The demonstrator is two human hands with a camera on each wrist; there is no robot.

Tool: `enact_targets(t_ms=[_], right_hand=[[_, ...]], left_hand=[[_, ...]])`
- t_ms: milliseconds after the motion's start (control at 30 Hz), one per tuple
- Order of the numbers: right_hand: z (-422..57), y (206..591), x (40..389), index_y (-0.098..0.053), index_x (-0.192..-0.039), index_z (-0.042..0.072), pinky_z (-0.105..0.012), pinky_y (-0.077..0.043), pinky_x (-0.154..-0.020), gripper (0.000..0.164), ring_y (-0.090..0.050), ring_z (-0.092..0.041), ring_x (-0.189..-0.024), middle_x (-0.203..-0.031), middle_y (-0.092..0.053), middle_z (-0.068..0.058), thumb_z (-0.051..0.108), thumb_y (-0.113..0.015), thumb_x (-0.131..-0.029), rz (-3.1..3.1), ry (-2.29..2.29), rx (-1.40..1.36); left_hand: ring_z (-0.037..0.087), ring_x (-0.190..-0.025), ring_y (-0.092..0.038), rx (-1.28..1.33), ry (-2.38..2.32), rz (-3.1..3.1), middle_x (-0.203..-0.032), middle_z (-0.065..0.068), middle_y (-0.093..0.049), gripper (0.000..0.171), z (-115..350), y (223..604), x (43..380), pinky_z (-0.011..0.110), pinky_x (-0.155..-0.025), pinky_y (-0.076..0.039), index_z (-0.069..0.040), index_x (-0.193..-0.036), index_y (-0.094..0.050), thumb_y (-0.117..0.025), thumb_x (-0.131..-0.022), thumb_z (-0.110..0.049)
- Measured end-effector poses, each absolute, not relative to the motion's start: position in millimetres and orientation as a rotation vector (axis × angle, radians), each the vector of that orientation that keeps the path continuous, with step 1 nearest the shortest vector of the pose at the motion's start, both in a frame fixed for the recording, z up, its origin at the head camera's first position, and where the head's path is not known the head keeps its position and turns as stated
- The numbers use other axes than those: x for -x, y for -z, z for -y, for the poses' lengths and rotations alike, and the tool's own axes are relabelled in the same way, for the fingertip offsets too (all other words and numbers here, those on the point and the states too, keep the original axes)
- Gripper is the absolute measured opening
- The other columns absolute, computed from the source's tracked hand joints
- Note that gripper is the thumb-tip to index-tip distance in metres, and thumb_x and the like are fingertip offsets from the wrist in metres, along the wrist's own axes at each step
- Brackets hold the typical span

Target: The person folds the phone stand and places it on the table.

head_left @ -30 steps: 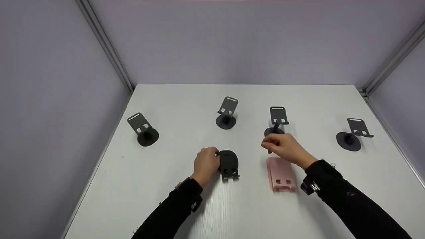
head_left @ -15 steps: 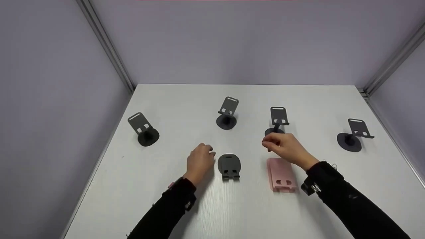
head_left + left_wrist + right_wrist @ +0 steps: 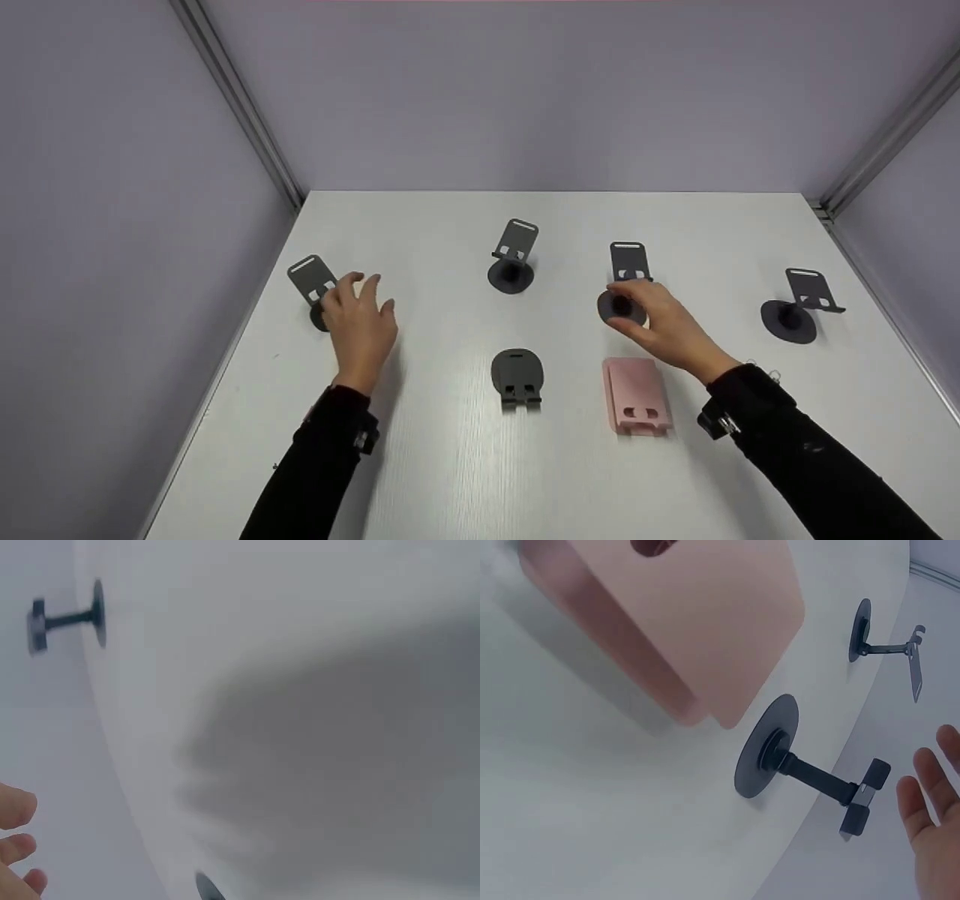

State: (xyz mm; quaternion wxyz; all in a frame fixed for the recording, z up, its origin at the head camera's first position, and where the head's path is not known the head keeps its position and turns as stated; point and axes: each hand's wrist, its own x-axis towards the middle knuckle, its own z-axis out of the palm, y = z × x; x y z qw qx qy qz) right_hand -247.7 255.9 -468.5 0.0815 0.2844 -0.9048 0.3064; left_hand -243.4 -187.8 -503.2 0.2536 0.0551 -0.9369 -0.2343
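Note:
My left hand (image 3: 361, 330), fingers spread, hangs over the base of a dark grey phone stand (image 3: 309, 276) at the far left and partly hides it. The left wrist view shows its fingertips at the edge, holding nothing. Farther right, my right hand (image 3: 667, 328) has thumb and fingers parted beside another dark phone stand (image 3: 628, 259), overlapping its round base in the head view. From the right wrist, this hand (image 3: 939, 840) appears apart from the upright stand (image 3: 821, 778). A folded pink phone stand (image 3: 637, 390) lies below the right hand.
A folded dark phone stand (image 3: 517, 373) lies flat in the middle of the white table (image 3: 450, 465). Unfolded dark stands rise at the back centre (image 3: 516, 240) and at the far right (image 3: 789, 321). Pale panels (image 3: 555, 97) enclose the table's back and sides.
My left hand has let go of the folded dark stand and moved left and away from me to the far-left stand. The right thumb and fingers have spread apart beside the right-centre stand.

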Motion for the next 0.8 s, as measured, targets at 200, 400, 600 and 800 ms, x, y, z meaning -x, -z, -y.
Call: enact_targets(t_ms=[200, 400, 600, 800], right_hand=[[-274.0, 471.9, 252.2, -0.054, -0.142, 0.000, -0.058, -0.038, -0.108, 0.054, -0.049, -0.041, -0.129, -0.140, -0.057, -0.020, 0.016, -0.074, -0.095, 2.761, -0.837, -0.778], [-296.9, 480.6, 251.5, -0.052, -0.143, 0.000, -0.062, -0.034, -0.109, 0.053, -0.046, -0.045, -0.132, -0.143, -0.054, -0.023, 0.018, -0.071, -0.097, 2.839, -0.759, -0.700], [-320.8, 491.8, 246.7, -0.051, -0.143, 0.000, -0.065, -0.031, -0.111, 0.052, -0.043, -0.049, -0.134, -0.146, -0.050, -0.026, 0.023, -0.068, -0.100, 2.960, -0.689, -0.615], [-341.2, 507.7, 240.7, -0.051, -0.144, 0.000, -0.068, -0.031, -0.111, 0.056, -0.039, -0.054, -0.136, -0.150, -0.045, -0.030, 0.026, -0.069, -0.098, 3.076, -0.573, -0.564]], left_hand=[[0.051, -0.134, -0.032, -0.250, 0.605, 2.503, -0.145, 0.024, -0.042, 0.050, 220.2, 512.0, 241.4, 0.066, -0.102, -0.033, 0.001, -0.136, -0.061, -0.077, -0.089, -0.007], [0.055, -0.131, -0.034, -0.298, 0.627, 2.542, -0.143, 0.028, -0.044, 0.047, 236.6, 521.5, 236.6, 0.067, -0.102, -0.033, 0.004, -0.135, -0.060, -0.074, -0.091, -0.006], [0.054, -0.128, -0.040, -0.352, 0.682, 2.603, -0.141, 0.028, -0.044, 0.042, 240.5, 523.7, 234.9, 0.065, -0.101, -0.038, 0.009, -0.133, -0.059, -0.068, -0.094, -0.004], [0.049, -0.128, -0.044, -0.372, 0.776, 2.623, -0.142, 0.028, -0.041, 0.039, 239.5, 523.0, 235.3, 0.062, -0.096, -0.048, 0.010, -0.133, -0.058, -0.062, -0.096, 0.001]])
